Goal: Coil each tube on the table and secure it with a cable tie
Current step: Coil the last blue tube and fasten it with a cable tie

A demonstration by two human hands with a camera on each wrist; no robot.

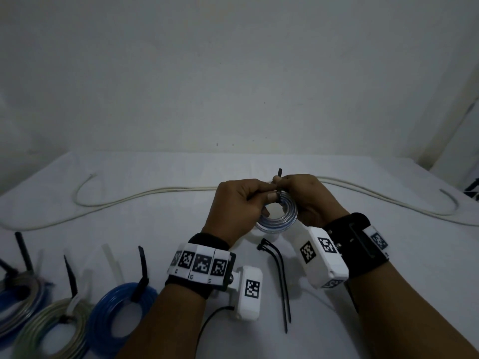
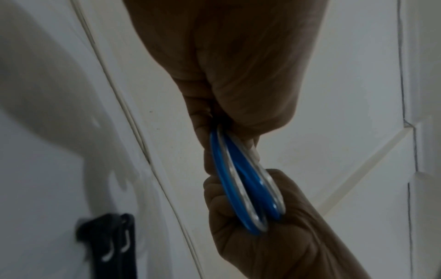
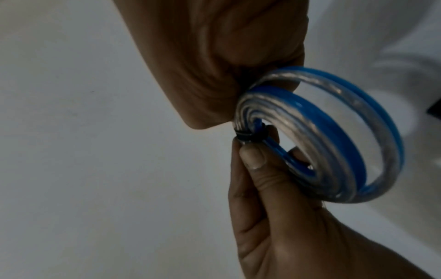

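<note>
Both hands, left hand point(image 1: 234, 203) and right hand point(image 1: 309, 200), pinch the coil point(image 1: 278, 218) at its tie point(image 1: 280, 174); light, springy, slippery; hold beside the tie.

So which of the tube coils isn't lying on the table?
The small blue-and-clear coil, held up between the left hand and right hand. The other coils lie tied at the table's near left.

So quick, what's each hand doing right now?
Left hand: closed, gripping the blue-and-clear tube coil.
Right hand: closed, fingers pinching the black cable tie at the top of the coil.
</note>
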